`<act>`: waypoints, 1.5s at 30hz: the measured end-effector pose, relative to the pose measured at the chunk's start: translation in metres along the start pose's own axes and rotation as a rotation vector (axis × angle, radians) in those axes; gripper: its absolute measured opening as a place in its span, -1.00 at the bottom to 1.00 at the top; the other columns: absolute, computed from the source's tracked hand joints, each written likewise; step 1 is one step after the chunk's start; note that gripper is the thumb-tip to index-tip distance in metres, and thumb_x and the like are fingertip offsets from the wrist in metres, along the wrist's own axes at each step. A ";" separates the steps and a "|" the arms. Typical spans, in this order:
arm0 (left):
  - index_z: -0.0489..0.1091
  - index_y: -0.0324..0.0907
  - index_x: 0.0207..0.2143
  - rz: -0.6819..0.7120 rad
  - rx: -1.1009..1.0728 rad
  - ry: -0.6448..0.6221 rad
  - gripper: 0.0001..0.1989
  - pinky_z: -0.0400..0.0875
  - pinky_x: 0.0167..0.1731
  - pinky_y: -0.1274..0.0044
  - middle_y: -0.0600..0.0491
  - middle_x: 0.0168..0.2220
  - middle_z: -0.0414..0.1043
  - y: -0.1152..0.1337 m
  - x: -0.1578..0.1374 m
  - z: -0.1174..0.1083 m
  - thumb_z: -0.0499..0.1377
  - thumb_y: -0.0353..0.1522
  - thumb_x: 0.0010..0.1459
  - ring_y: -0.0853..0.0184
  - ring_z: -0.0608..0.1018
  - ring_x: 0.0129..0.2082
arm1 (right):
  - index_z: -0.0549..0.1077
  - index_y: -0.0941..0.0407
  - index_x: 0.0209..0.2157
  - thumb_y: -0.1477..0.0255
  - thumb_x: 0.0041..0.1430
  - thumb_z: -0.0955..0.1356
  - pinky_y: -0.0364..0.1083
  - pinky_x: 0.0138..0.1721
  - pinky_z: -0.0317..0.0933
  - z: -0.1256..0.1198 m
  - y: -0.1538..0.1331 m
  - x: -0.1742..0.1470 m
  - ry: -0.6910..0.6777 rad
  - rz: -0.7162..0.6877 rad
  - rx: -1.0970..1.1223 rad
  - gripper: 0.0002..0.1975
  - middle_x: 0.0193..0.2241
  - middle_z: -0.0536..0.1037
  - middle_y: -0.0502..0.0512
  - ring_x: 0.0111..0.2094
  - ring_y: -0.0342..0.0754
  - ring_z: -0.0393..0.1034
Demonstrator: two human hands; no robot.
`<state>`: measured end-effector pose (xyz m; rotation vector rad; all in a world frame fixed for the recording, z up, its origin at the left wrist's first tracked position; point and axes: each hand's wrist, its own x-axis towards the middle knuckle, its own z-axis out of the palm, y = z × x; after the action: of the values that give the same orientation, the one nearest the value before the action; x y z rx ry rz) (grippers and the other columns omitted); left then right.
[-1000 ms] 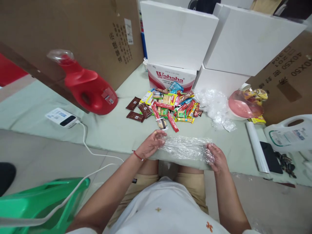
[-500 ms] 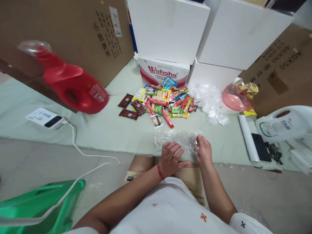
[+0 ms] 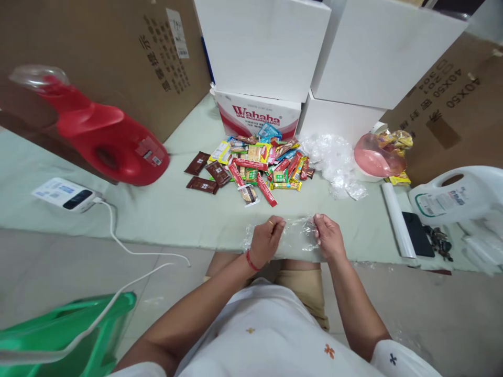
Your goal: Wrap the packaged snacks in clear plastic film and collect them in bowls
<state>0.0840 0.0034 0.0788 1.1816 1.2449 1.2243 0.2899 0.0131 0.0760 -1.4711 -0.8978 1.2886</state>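
Note:
A clear plastic bag [image 3: 298, 234] is stretched between my two hands, just above the table's front edge. My left hand [image 3: 267, 241] is closed on it near the middle, and part of the plastic sticks out to the left of my fist. My right hand [image 3: 328, 234] pinches its right end. Beyond my hands lies a pile of small wrapped snacks [image 3: 251, 164] in many colours. Several brown snack packets [image 3: 202, 185] lie at the pile's left side. To its right sits a heap of crumpled clear plastic bags [image 3: 334, 159].
A red jug [image 3: 110, 136] and a white device [image 3: 65, 195] with a cable stand left. Behind the snacks is a Wahaha box [image 3: 257, 116]. On the right are a pink bowl [image 3: 373, 154], a white roll [image 3: 397, 220], a black phone-like slab [image 3: 417, 235] and a white jug [image 3: 444, 201].
My left hand has gone from spread fingers to a closed grip on the plastic bag. The bag is now drawn flatter between my hands. The view has shifted slightly.

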 end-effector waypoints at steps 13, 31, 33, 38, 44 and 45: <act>0.27 -0.08 -0.37 -0.054 -0.204 0.306 -0.57 0.04 -0.59 0.56 0.26 -0.62 0.09 -0.008 0.032 -0.022 0.26 0.05 0.17 0.45 0.14 -0.63 | 0.53 0.08 -0.09 -0.32 0.04 0.36 0.04 -0.26 0.54 -0.029 -0.010 0.017 0.096 0.122 0.364 -0.24 -0.21 0.65 0.25 -0.15 0.12 0.59; 0.24 -0.11 -0.22 -0.356 -0.206 0.355 -0.58 0.10 -0.67 0.67 0.20 -0.47 0.38 -0.011 0.053 -0.087 0.17 0.05 0.26 0.48 0.44 -0.65 | 0.44 0.07 -0.44 -0.03 -0.06 0.54 -0.14 -0.61 0.11 0.008 0.023 0.005 0.190 0.001 0.047 -0.53 -0.55 0.46 -0.08 -0.60 -0.17 0.20; 0.25 -0.12 -0.21 -0.402 -0.175 0.345 -0.52 0.05 -0.70 0.68 0.11 -0.37 0.48 -0.009 0.035 -0.094 0.16 0.11 0.23 0.48 0.47 -0.66 | 0.42 0.07 -0.45 -0.02 0.00 0.52 -0.14 -0.60 0.10 0.010 0.027 0.003 0.182 -0.021 0.027 -0.55 -0.58 0.42 -0.10 -0.61 -0.17 0.19; 0.39 -0.25 -0.36 -0.650 -0.172 0.066 -0.32 -0.11 -0.71 0.64 -0.05 -0.44 0.55 -0.015 -0.013 -0.072 0.27 0.23 -0.01 0.57 0.28 -0.76 | 0.39 0.07 -0.47 0.01 0.13 0.47 -0.15 -0.58 0.11 0.021 0.035 -0.005 0.151 -0.067 -0.015 -0.57 -0.62 0.38 -0.12 -0.62 -0.18 0.19; 0.33 -0.20 -0.49 -0.627 -0.265 -0.039 -0.44 -0.18 -0.70 0.61 0.13 -0.57 0.42 -0.026 -0.006 -0.031 0.46 0.03 -0.18 0.62 0.14 -0.76 | 0.42 0.08 -0.43 -0.03 0.04 0.50 -0.16 -0.60 0.09 0.019 0.034 -0.005 0.122 -0.039 0.000 -0.54 -0.60 0.40 -0.11 -0.61 -0.19 0.19; 0.31 -0.19 -0.50 -0.618 -0.280 -0.056 -0.45 -0.18 -0.70 0.62 0.15 -0.59 0.40 -0.026 -0.003 -0.032 0.48 0.00 -0.20 0.62 0.14 -0.75 | 0.42 0.08 -0.43 -0.04 0.01 0.52 -0.17 -0.61 0.07 0.014 0.033 -0.002 0.129 -0.032 0.006 -0.52 -0.61 0.38 -0.12 -0.62 -0.19 0.18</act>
<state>0.0518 -0.0012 0.0532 0.5566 1.2219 0.8544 0.2739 0.0045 0.0454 -1.5114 -0.8282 1.1586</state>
